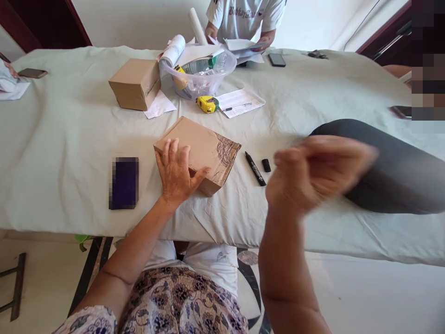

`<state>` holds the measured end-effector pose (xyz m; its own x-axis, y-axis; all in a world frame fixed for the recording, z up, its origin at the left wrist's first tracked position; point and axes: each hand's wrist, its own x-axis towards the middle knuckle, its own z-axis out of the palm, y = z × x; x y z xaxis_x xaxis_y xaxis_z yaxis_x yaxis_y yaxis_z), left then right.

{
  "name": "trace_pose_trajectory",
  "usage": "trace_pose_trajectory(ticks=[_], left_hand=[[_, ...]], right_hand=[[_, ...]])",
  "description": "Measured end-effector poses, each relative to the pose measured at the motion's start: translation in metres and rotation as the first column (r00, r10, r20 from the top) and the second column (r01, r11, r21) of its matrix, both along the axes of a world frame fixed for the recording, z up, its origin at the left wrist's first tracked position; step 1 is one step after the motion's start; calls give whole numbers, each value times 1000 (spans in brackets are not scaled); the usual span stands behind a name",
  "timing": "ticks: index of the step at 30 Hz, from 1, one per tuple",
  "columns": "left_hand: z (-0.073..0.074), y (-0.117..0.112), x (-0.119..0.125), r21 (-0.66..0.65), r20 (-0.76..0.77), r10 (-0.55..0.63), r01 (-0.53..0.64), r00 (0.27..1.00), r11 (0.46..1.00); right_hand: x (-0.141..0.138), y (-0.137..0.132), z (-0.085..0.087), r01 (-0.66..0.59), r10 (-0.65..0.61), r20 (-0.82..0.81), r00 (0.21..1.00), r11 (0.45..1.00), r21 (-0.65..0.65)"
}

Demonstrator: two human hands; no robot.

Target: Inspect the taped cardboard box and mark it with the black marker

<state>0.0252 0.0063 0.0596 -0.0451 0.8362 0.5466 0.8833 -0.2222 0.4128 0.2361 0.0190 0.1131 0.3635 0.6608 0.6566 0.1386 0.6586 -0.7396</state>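
Observation:
A brown cardboard box [200, 144] with dark scribbled loops at its right end rests on the cloth before me. My left hand [177, 169] lies on its near left edge, fingers spread over the top and thumb apart. Raised to the right of the box, my right hand [316, 171] is smeared by motion, so its fingers cannot be made out. Between the box and that hand lie an uncapped black marker [255, 169] and its black cap [266, 165]. Behind my right hand is a large dark grey rounded object [389, 171].
Farther back stand a second cardboard box [134, 83] and a clear plastic basin [208, 86] holding bottles and paper rolls. A yellow tape measure [207, 104] and a notepad [239, 102] lie before it. Across the table, a person [246, 23] holds papers. A dark blurred rectangle [124, 183] lies left.

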Motion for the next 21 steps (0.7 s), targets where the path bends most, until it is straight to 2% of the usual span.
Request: trace_pose_trajectory(ticks=[2, 6, 8, 10, 13, 15, 18, 21], left_hand=[[-1, 7, -7, -6, -6, -78, 78, 997, 997], [-2, 31, -24, -1, -12, -233, 233, 972, 973], [-5, 43, -30, 32, 25, -235, 234, 972, 972], [-9, 49, -32, 78, 114, -172, 163, 979, 983], [-18, 47, -30, 125, 261, -127, 98, 957, 987], [-23, 40, -28, 140, 292, -210, 175, 933, 975], [-25, 29, -27, 135, 245, -377, 353, 893, 926], [-25, 25, -25, 117, 203, -417, 401, 886, 909]], right_hand=[[-7, 28, -18, 78, -77, -35, 996, 997, 28], [-6, 58, -59, 216, -212, 40, 976, 965, -150], [-4, 59, -75, 158, -142, 83, 986, 961, -228], [-6, 54, -87, 46, -12, 117, 993, 953, -299], [-14, 45, -95, -5, 64, 181, 981, 950, -312], [-20, 39, -96, 15, 50, 227, 973, 961, -277], [-27, 32, -94, 50, 28, 352, 936, 976, -210], [-32, 26, -93, 125, -55, 488, 871, 986, -111]])
